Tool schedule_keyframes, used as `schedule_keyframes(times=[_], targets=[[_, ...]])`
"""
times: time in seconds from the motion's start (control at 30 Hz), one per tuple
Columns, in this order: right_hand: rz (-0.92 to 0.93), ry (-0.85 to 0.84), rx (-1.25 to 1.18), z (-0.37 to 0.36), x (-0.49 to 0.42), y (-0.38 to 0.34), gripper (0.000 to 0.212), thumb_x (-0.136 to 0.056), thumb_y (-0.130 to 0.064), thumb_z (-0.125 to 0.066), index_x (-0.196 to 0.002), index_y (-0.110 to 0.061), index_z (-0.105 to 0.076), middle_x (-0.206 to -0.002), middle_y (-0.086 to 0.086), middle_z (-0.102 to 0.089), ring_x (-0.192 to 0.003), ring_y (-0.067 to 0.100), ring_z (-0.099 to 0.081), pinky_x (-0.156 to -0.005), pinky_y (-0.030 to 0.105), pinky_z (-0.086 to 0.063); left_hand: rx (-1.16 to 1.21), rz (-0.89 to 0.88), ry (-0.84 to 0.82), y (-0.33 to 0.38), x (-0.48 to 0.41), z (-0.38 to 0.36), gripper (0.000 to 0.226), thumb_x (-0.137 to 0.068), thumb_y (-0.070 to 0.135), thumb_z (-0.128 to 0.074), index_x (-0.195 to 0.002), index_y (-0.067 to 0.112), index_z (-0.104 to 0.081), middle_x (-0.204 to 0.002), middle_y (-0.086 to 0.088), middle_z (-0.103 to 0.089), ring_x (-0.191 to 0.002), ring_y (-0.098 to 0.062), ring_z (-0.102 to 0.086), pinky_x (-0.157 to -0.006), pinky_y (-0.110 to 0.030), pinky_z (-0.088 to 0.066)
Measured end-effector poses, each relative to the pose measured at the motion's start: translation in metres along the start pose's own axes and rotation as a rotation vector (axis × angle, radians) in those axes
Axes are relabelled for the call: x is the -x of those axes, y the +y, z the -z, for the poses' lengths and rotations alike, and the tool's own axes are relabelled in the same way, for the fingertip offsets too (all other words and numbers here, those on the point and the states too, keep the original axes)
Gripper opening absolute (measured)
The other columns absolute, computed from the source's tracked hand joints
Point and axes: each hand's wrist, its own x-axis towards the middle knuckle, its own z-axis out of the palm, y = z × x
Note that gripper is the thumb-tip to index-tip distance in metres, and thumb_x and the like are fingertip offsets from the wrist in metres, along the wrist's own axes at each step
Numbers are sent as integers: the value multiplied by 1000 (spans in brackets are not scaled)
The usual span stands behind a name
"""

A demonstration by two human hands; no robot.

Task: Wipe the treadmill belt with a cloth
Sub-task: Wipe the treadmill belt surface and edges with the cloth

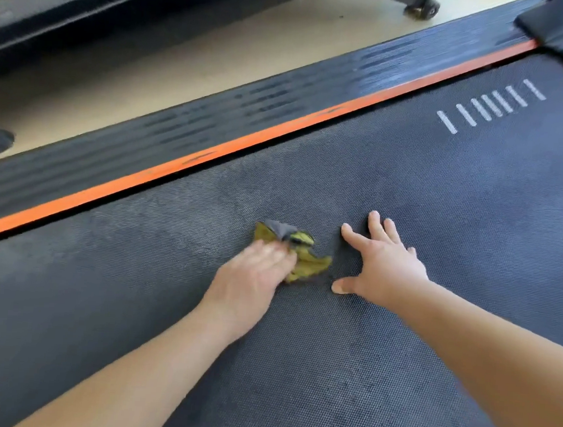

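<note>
L hand [256, 271] presses crumpled cloth [303, 258] on belt [408, 189] running lower-left to upper-right; R hand [383, 263] splayed flat.

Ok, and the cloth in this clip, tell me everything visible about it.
The cloth is a small crumpled rag, yellow-green with a dark grey fold at its far edge. It looks soft and worn. It lies bunched on the textured dark treadmill belt, pressed down under the left hand, whose fingers cover its near-left part. The right hand rests flat on the belt beside it, not touching it.

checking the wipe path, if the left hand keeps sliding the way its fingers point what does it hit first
Apart from the cloth under the left hand, only bare belt, then probably the orange strip at the belt's edge.
</note>
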Motion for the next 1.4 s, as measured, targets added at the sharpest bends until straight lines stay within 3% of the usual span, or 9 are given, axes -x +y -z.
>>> schedule_keyframes(times=[0.1,0.3,0.47,0.63,0.77,0.87,1.0,1.27,1.4], targets=[[24,48,9,1,5,-6,116,-72,-60,-82,-157,-51,-3,-167,-3,24,-155,26,18,-122,64,-11,15,360,41,2,-3,3,34,-97,5,-52,-129,12,-62,-129,-6,-64,-127,-24,-54,-112,-44,-40],[144,16,52,2,13,-27,116,-77,-54,-80,-158,-48,3,-168,-6,20,-156,23,12,-124,58,-15,27,-186,-116,5,26,2,44,-103,12,-40,-144,14,-55,-145,1,-57,-138,-19,-48,-120,-36,-32],[164,-37,35,8,10,-48,116,-79,-49,-81,-159,-43,3,-168,-6,16,-157,22,8,-123,53,-22,-42,488,31,-36,9,20,40,-95,3,-47,-132,12,-61,-135,-6,-62,-132,-25,-51,-120,-35,-28],[184,-21,58,7,0,-67,112,-82,-55,-77,-160,-39,2,-169,-2,15,-156,26,9,-122,55,-22,5,17,-74,0,10,18,40,-96,15,-41,-130,14,-61,-125,2,-64,-120,-19,-55,-113,-35,-40],[139,-10,54,9,-8,-69,108,-84,-58,-73,-160,-39,1,-169,-2,15,-156,28,9,-121,59,-23,95,200,43,-4,-3,40,33,-97,25,-55,-124,11,-67,-129,-8,-67,-122,-26,-59,-101,-45,-52],[125,16,41,13,-15,-69,107,-84,-63,-69,-159,-41,5,-168,-3,14,-155,29,7,-119,61,-26,86,279,-33,1,-5,36,50,-105,48,-39,-148,24,-51,-161,-3,-39,-152,-23,-26,-124,-44,-24],[62,-23,108,17,-26,-69,110,-78,-74,-67,-157,-48,6,-167,-6,22,-154,32,12,-116,67,-23,39,316,-200,-10,-6,19,60,-106,59,-15,-161,37,-19,-170,8,-5,-155,-10,13,-127,-44,4],[17,-43,121,3,-34,-67,108,-80,-68,-70,-153,-57,9,-164,-10,29,-153,34,17,-112,72,-27,-72,552,-97,-41,-20,13,58,-109,52,-19,-162,29,-19,-170,4,-15,-157,-17,5,-127,-47,-1],[2,-55,147,7,-38,-70,113,-75,-68,-75,-154,-53,3,-165,-6,21,-153,38,10,-109,69,-35,-44,368,-133,-42,-21,13,62,-107,54,-19,-161,25,-26,-168,3,-20,-157,-14,-3,-127,-48,-5]])
